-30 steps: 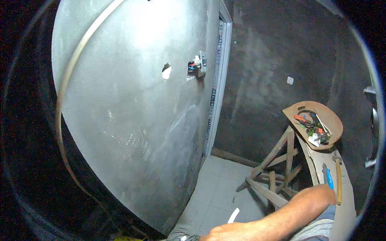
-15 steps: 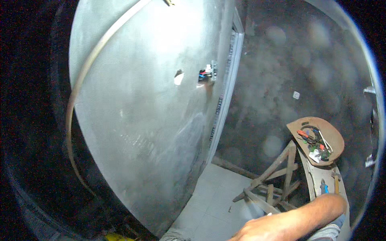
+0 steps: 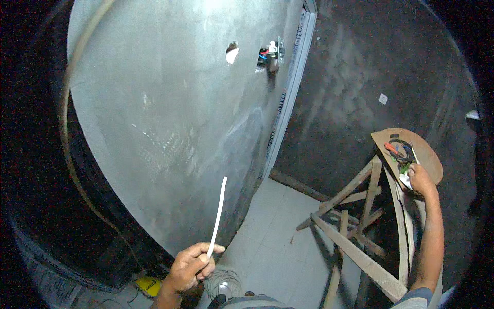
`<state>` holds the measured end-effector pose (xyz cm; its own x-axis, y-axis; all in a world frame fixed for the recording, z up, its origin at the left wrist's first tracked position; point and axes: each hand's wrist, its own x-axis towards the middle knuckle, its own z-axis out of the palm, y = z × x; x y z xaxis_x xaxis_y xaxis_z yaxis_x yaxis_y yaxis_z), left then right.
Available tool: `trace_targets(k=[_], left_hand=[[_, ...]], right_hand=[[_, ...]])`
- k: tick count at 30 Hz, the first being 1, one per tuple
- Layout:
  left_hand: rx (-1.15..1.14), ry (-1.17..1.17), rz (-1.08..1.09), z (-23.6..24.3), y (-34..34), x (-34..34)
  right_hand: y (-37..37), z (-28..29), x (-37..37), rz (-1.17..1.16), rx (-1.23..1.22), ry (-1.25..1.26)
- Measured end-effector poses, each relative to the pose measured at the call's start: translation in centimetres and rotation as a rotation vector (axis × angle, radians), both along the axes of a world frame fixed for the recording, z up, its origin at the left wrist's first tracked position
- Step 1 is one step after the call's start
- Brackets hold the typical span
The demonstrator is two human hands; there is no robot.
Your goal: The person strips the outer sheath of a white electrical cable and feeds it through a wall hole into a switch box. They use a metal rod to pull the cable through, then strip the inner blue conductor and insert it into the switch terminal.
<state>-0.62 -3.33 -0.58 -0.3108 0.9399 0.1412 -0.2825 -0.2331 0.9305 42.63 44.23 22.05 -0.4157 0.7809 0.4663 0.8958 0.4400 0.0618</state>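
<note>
My left hand [image 3: 193, 265], low in the middle, pinches a short, slightly bent length of white cable [image 3: 219, 213] by its lower end. The cable points upward in front of the grey wall. Over at the right, my right hand [image 3: 423, 180] reaches into a curved brown tray-like board [image 3: 431, 154]. Its fingers are closed among small parts; what they hold, if anything, is hidden. In that tray lie a coil of black cable [image 3: 404, 149], an orange-red piece [image 3: 391, 148] and some white bits [image 3: 405, 179] next to the fingers.
The tray rests on a plank over a wooden trestle [image 3: 355, 252]. Wires hang from an opened box [image 3: 265, 54] in the grey wall, beside a ragged hole [image 3: 232, 53]. A pale hose [image 3: 66, 129] arcs down the left. Coiled wire [image 3: 226, 283] and a yellow object [image 3: 148, 286] lie on the floor.
My left hand has come into view holding the white cable. My right hand has moved from the lower middle out to the tray. The view has tilted downward.
</note>
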Motion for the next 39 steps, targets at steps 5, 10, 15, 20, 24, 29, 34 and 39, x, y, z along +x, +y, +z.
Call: trace_targets(k=[5,10,15,20,24,29,34,39], left_hand=[[0.042,-0.012,0.0,-0.5,2.9,0.6],[0.039,0.0,0.057,-1.2,4.2,2.9],[0.024,0.034,0.015,-1.0,5.3,3.4],[0.044,0.065,0.026,-0.8,6.3,4.0],[0.055,0.039,0.002,-1.1,6.9,4.7],[0.138,0.003,-0.002,-1.4,7.1,5.3],[0.05,0.011,0.082,-1.2,6.0,5.9],[-0.015,0.339,0.35,-0.4,6.1,6.6]], right_hand=[[4.1,-3.5,10.0,-0.238,-0.088,0.038],[3.1,-6.8,17.4,-0.279,-0.007,0.16],[2.7,-6.2,16.3,-0.269,0.019,0.167],[-5.0,-1.1,5.4,0.008,-0.391,0.342],[-12.1,0.4,-5.7,0.279,-0.792,0.361],[-15.3,-2.1,-14.4,0.668,-0.949,-0.04],[-15.6,-7.7,-19.8,0.658,-0.999,-0.249],[-22.8,-14.3,-23.4,1.248,-0.822,0.331]])
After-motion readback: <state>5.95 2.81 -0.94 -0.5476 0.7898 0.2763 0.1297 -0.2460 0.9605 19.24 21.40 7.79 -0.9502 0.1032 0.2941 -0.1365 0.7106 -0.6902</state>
